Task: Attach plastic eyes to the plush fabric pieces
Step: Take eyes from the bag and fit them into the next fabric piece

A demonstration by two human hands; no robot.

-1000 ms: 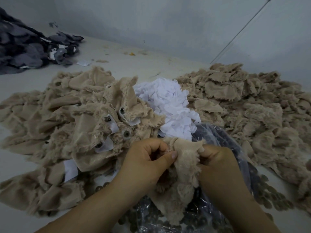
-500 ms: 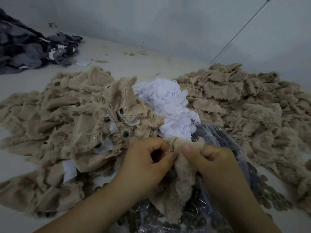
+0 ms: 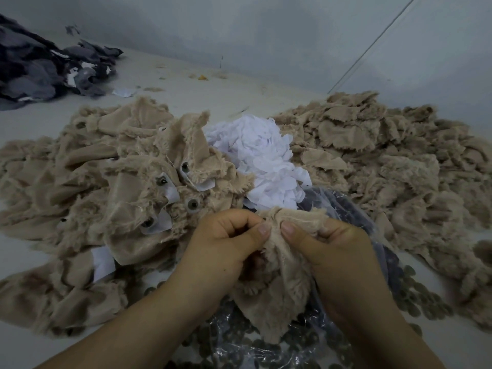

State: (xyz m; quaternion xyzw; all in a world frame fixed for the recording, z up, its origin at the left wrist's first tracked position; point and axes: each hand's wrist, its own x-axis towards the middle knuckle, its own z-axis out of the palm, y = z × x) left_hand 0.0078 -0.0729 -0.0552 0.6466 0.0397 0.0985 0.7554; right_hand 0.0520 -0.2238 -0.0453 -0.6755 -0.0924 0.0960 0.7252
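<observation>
A beige plush piece [image 3: 277, 288] hangs between both hands at the lower middle. My left hand [image 3: 223, 249] pinches its upper edge with thumb and curled fingers. My right hand [image 3: 327, 251] pinches the same edge from the right, thumb tip close to the left thumb. Whatever lies between the fingertips is hidden by the fabric. To the left lies a heap of beige pieces [image 3: 93, 198] with plastic eyes [image 3: 192, 204] fitted and white paper tabs.
A pile of white paper scraps [image 3: 263, 158] sits behind the hands. A second beige fabric pile [image 3: 386, 155] fills the right. A clear plastic bag [image 3: 346, 209] and several dark round discs [image 3: 415, 296] lie under and beside the hands. Dark grey fabric [image 3: 40, 65] lies far left.
My right thumb has slid left along the fabric's top edge to meet the left thumb. The upper flap of the piece has been bunched down between the hands.
</observation>
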